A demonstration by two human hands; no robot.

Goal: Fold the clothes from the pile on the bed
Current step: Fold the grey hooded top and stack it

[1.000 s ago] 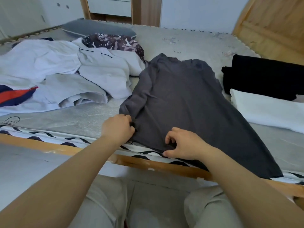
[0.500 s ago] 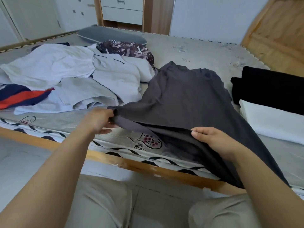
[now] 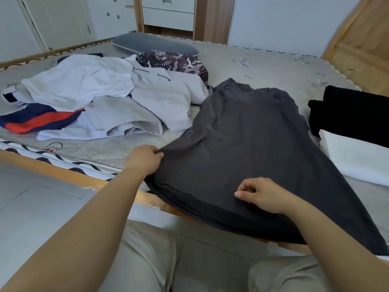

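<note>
A dark grey shirt (image 3: 248,140) lies spread on the bed, its lower hem hanging over the near wooden edge. My left hand (image 3: 145,160) grips the shirt's left side edge. My right hand (image 3: 261,194) rests on the shirt near the hem with its fingers curled, pinching the fabric. To the left lies the pile of clothes (image 3: 101,102): white and light grey garments, a navy and red piece, and a dark patterned one at the back.
A folded black garment (image 3: 353,112) and a folded white one (image 3: 357,159) lie at the right. A grey pillow (image 3: 151,44) sits at the bed's far side. The wooden bed rail (image 3: 69,175) runs along the near edge. A wooden headboard stands at right.
The shirt's lower part, lifted off the mattress half a second ago, now lies back down over the bed edge. Both hands have come down with it.
</note>
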